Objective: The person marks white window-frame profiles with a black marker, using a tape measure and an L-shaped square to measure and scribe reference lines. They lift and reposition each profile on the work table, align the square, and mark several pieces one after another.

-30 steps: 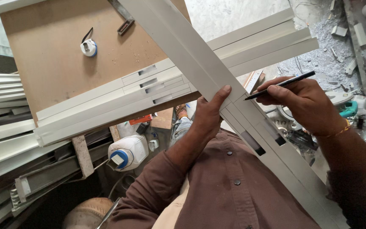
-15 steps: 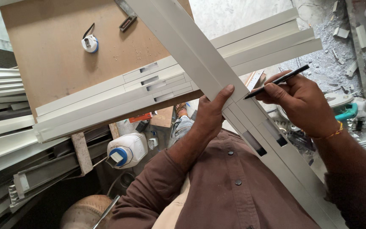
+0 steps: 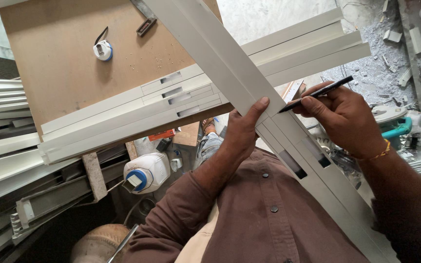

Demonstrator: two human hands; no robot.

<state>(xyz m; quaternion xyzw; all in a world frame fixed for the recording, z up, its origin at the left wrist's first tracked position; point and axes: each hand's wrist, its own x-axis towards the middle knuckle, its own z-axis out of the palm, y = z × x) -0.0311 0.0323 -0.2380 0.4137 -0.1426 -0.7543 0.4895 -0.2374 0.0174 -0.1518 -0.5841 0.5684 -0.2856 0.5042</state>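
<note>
I note L hand [image 3: 239, 134] gripping profile [image 3: 230, 73], R hand [image 3: 344, 119] pinching pen [image 3: 315, 94] at its edge; risk: profile slips w/ weak grip, mark skews.

Brown board [image 3: 69, 73] as worktop, with a small blue-and-white tape measure [image 3: 103, 50] lying on it and a dark metal square [image 3: 145, 24] near its far edge. Stacked pale profiles [image 3: 137, 109] across the board's near edge. Below, a white jug with blue cap [image 3: 147, 172]. Grey rubble and offcuts [image 3: 391, 53] at upper right. More pale lengths [image 3: 1, 146] piled at left.
</note>
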